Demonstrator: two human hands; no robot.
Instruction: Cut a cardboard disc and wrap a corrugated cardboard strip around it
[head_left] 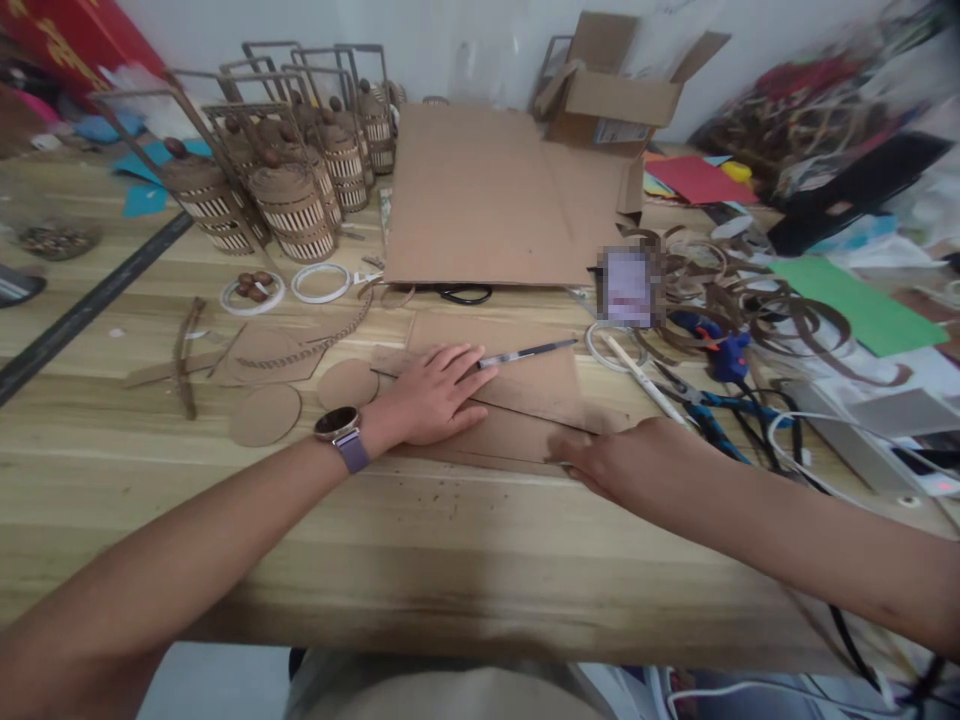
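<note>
A wooden table (300, 560) is bearing cardboard (510, 432). The left hand (439, 397) is resting flat on it, fingers extended beside 1 pen (529, 354). The right hand (604, 455) is curling at the cardboard's right end; blur is hiding any grip.

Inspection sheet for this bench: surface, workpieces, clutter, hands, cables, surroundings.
Surface: wooden table, dark crumbs near the front.
Workpieces: cardboard sheets under the left hand; pen beside its fingers; cardboard discs farther left.
Clutter: pliers, blue tool, green sheet, all right.
Hands: left flat; right hand at the cardboard's right end, blurred, grip unclear.
Cables: black cable, lower right.
Surroundings: slatted containers and open box behind.
</note>
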